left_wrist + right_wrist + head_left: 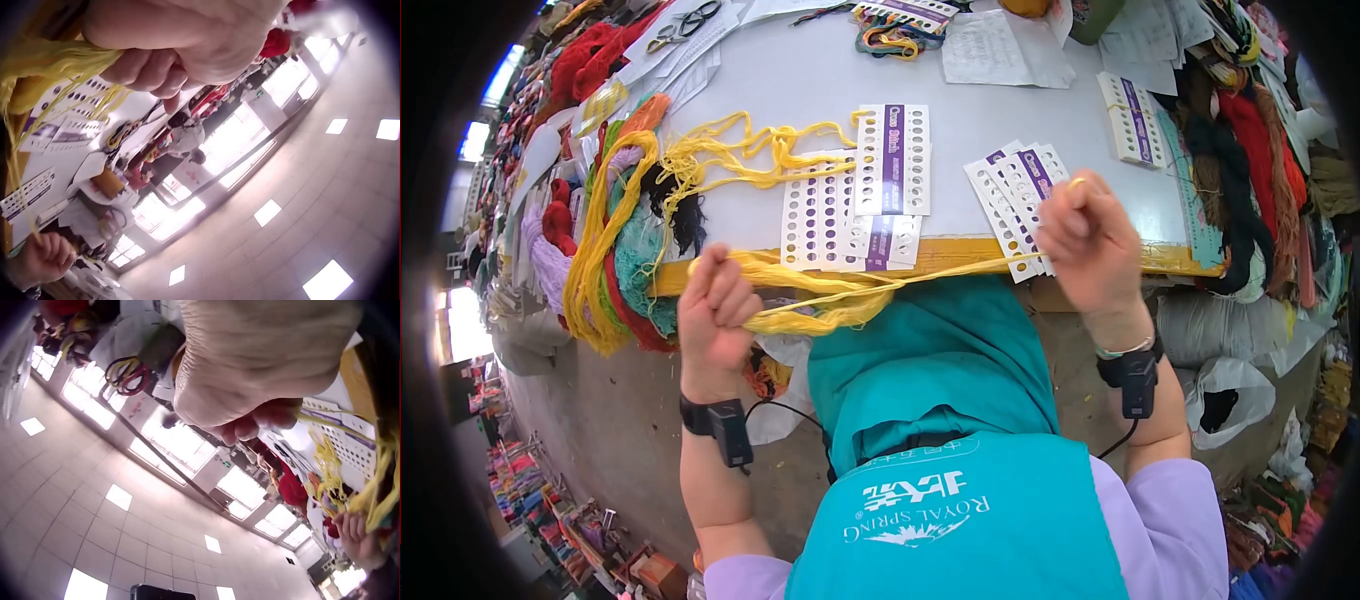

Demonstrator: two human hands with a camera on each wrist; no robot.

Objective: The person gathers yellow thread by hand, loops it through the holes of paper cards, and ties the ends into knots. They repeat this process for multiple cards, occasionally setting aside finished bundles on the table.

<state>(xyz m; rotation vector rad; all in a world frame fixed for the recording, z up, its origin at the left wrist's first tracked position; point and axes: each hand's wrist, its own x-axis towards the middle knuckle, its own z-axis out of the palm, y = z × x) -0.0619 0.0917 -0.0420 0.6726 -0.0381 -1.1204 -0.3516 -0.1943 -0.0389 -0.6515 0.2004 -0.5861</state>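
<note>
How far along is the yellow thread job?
Looks done: loose yellow thread laid out to the centre cards. In hand: left hand grips the yellow hank; right hand pinches a taut strand from it. Probably left: freeing that strand, then threading the fanned cards, where no loops show.

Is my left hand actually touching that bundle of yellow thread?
Touching. The left wrist view shows it: the yellow thread bundle runs right up to the left hand and in under its curled fingers, with no gap.
</note>
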